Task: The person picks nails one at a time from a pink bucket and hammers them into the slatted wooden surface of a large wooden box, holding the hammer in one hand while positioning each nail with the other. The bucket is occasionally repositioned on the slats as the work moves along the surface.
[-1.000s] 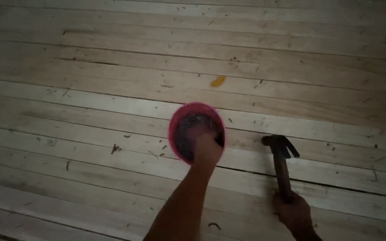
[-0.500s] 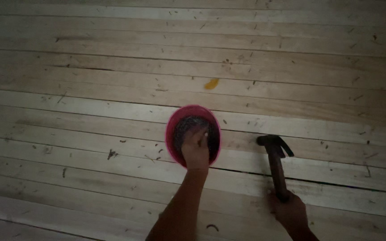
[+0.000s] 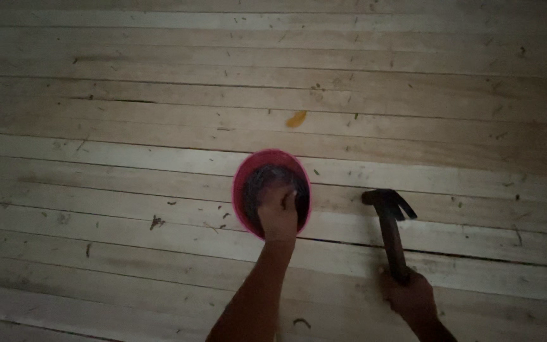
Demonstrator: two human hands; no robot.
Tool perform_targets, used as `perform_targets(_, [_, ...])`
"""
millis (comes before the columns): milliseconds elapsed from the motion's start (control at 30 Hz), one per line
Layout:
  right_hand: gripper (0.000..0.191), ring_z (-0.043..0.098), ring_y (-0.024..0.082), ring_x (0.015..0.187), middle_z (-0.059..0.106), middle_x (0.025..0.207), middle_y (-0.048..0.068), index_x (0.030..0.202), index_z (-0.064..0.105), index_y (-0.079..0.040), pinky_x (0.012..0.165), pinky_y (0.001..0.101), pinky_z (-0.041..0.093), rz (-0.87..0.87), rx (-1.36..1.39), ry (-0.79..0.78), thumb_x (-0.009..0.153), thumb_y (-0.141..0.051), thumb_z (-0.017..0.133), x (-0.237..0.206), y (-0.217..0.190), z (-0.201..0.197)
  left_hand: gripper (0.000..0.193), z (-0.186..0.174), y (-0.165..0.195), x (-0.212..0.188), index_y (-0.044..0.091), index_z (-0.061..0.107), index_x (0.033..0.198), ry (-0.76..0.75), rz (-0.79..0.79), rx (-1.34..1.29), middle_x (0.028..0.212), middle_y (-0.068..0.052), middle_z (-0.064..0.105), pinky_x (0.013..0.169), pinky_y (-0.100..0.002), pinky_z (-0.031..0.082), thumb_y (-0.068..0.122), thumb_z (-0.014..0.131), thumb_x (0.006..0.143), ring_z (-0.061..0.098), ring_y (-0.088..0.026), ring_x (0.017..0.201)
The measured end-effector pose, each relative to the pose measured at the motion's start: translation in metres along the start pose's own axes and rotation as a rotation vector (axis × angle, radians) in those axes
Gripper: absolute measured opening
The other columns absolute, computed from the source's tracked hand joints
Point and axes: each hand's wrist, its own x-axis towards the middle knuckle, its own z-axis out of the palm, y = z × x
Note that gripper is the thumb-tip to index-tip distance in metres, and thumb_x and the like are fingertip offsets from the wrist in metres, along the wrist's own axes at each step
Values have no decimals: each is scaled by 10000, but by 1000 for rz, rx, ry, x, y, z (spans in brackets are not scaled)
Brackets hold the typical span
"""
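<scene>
Item: pink bowl (image 3: 242, 190), round, set on a floor of pale wooden planks (image 3: 96, 164), roughly centre of the head view; dark contents, probably nails, though the dim light leaves this unsure

Left hand (image 3: 278, 212): reaching into the bowl from the near side, fingers curled down into the dark contents; whether they pinch anything cannot be told

Right hand (image 3: 408, 294): closed around the lower handle of a claw hammer (image 3: 389, 218), just right of the bowl and apart from it

Hammer orientation: long axis runs from the person outward across the boards, handle near, head far; the head rests on or just above a plank, claw to the right

Handling note (judgement): picking goes best with fingertips isolating a single piece while the bowl stays flat; the hammer is best kept low and still meanwhile

Other: small orange scrap (image 3: 296, 119) beyond the bowl; scattered dark debris on the boards
</scene>
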Motion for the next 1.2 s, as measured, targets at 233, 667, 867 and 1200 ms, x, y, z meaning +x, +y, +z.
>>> perform_targets(233, [361, 543, 217, 528, 618, 671, 113, 1058, 707, 22, 535, 418, 502, 12, 222, -107, 949, -321, 726, 20, 26, -1, 119, -7, 35, -5, 28, 757, 996, -67, 154, -121, 997, -159, 742, 875, -411, 565, 32, 737, 878, 727, -334, 929])
perform_targets(667, [366, 564, 236, 545, 620, 660, 120, 1123, 711, -34, 548, 427, 519, 10, 101, -122, 950, -356, 715, 26, 86, 7, 122, 60, 33, -95, 21, 785, 934, -300, -238, -204, 953, -140, 747, 797, -356, 584, 34, 788, 813, 736, -267, 863])
perform_targets(867, [403, 592, 242, 530, 628, 639, 119, 1131, 680, -18, 543, 412, 536, -30, 7, -98, 941, -371, 724, 7, 78, -1, 112, 87, 24, -110, 28, 791, 899, -260, -219, -183, 911, -126, 734, 804, -369, 576, 30, 796, 787, 726, -284, 849])
perform_targets(1200, [563, 631, 211, 575, 675, 674, 99, 1215, 715, -42, 614, 385, 572, 51, -139, -60, 953, -540, 689, -11, 71, -3, 79, 88, 30, -119, 38, 770, 895, -273, -133, -89, 947, -111, 721, 838, -378, 569, 41, 763, 816, 705, -296, 890])
